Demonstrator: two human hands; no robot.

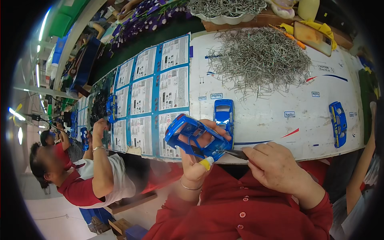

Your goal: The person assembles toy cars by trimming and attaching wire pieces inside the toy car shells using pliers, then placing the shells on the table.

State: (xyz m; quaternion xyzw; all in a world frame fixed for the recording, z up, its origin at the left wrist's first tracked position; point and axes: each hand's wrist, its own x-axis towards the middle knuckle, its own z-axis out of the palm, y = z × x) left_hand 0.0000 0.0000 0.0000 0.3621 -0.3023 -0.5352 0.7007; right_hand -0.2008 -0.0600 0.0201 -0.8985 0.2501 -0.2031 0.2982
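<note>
My left hand (195,168) is closed around a blue toy car body shell (182,129), tilted so that its hollow inside and window openings show. Yellow tape (207,163) wraps the thumb, and the fingers pass behind the shell. Pinched in my right hand (276,166) are dark, tapered tweezers (237,154), their thin tip at the shell's near right end. What the tip touches is too small to make out. Just beyond the held shell, a second blue car shell (223,114) lies on the table.
A big heap of thin metal wire pins (260,58) covers the far table, with a white bowl (228,18) of them behind. Another blue shell (338,124) lies at right. Printed card sheets (174,90) spread left, where a co-worker (86,176) handles a blue shell (111,109). An orange-handled tool (294,39) rests by the heap.
</note>
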